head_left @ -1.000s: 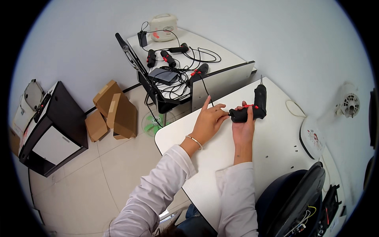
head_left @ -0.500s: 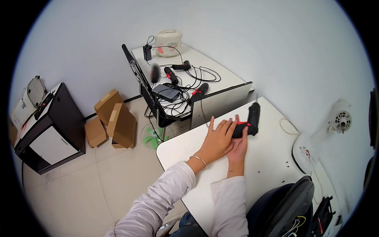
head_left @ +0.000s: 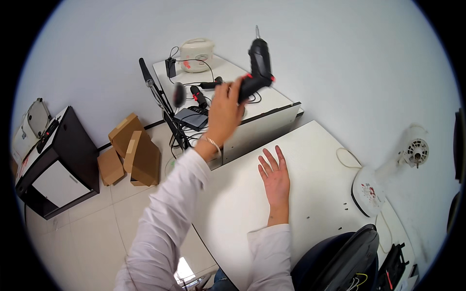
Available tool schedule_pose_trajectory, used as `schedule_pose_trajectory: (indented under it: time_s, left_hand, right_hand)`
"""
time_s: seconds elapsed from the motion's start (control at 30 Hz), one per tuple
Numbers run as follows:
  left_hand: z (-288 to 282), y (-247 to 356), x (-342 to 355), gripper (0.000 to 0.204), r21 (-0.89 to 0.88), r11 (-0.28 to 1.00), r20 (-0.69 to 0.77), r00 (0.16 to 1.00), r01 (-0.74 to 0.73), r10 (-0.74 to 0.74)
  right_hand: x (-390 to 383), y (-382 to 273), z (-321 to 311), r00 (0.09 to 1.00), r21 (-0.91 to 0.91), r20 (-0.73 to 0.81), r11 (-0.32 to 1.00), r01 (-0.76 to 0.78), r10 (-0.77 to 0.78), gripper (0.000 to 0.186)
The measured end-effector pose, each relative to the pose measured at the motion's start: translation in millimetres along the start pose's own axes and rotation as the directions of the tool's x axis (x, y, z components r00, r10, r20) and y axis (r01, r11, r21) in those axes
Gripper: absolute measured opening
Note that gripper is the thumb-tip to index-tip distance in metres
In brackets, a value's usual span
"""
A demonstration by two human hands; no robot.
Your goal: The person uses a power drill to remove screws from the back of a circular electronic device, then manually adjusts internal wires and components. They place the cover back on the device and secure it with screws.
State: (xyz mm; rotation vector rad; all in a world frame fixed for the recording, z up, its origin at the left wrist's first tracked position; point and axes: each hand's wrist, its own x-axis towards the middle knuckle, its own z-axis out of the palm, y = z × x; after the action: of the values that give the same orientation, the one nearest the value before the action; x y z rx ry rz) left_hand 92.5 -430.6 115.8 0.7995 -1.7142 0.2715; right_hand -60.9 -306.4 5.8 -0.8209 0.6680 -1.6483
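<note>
My left hand (head_left: 224,114), a bracelet at its wrist, grips a black and red cordless screwdriver (head_left: 260,63) by one arm of its bent body. It is held up above the gap between the two tables, with its thin metal bit pointing upward. Below and to the right, my right hand (head_left: 276,180) lies palm up over the white table (head_left: 233,208), fingers stretched out and nothing in it. A few small dark screws (head_left: 340,228) are scattered on this table to the right of my right forearm.
A white fan (head_left: 416,150) with its base stands at the right. Near me, a large black lidded object (head_left: 340,262) shows loose wires. The far table carries a rice cooker (head_left: 196,54), cables and black-red tools. Cardboard boxes (head_left: 143,160) and a dark cabinet (head_left: 73,150) stand left.
The screwdriver has risen up and to the left in my left hand, its bit now upward. My right hand has let go of it and opened, palm up.
</note>
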Motion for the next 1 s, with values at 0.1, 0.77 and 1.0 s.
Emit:
schedule_pose_trajectory:
  time_s: [0.1,0.77,1.0]
  left_hand:
    - [12.5,-54.2,18.6,0.051,0.133,0.99,0.188,0.982,-0.048,0.022]
    - [146.3,-194.2,-38.4,0.044,0.323,0.942,0.567,0.779,0.089,-0.268]
    - [207.3,-293.3,-65.3,0.041,0.334,0.942,0.554,0.803,0.028,-0.22]
  right_hand:
    - [0.4,2.5,4.0,0.998,0.018,-0.057,1.0,-0.015,0.016,0.054]
    - [12.0,9.3,-31.8,0.984,0.213,-0.177,0.975,0.069,-0.031,0.044]
    - [21.7,10.1,-39.3,0.984,0.268,-0.178,0.961,0.068,-0.02,0.042]
